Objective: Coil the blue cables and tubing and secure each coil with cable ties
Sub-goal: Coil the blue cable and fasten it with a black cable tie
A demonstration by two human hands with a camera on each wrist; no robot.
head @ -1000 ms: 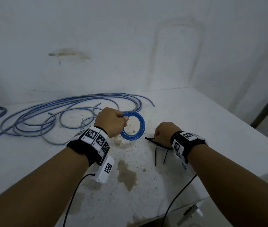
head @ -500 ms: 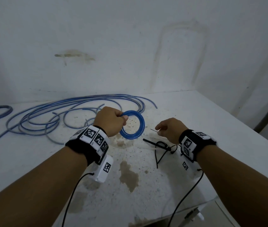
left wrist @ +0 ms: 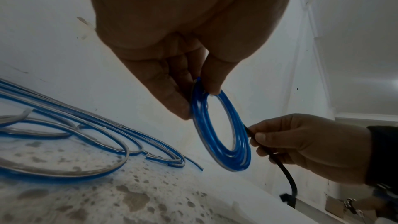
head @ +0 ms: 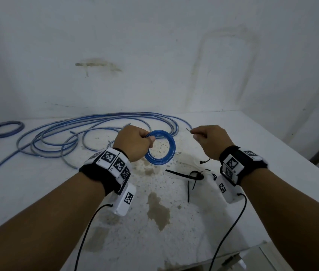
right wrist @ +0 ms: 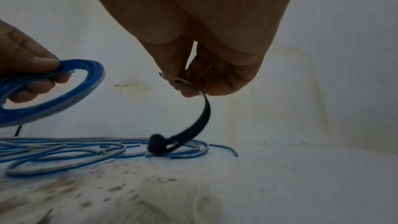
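Observation:
My left hand (head: pixel 135 142) holds a small coil of blue tubing (head: pixel 171 148) upright above the white table (head: pixel 252 137); thumb and fingers pinch the coil's (left wrist: pixel 224 135) upper rim. My right hand (head: pixel 207 138) is raised to the coil's right and pinches a black cable tie (right wrist: pixel 202 117) near its thin tip. The tie's head (right wrist: pixel 156 145) hangs below the hand, and its tip (head: pixel 188 129) points toward the coil. Loose blue and grey cables (head: pixel 72 133) lie spread on the table behind my left hand.
Several more black cable ties (head: pixel 191 177) lie on the table below my right hand. A finished grey-blue coil with a black tie (head: pixel 4 129) sits at the far left. A stained white wall (head: pixel 154 55) stands close behind. The table's edge runs along the right.
My right hand picked one black tie out of the pile and lifted it up beside the coil. My left hand kept holding the coil, rising slightly.

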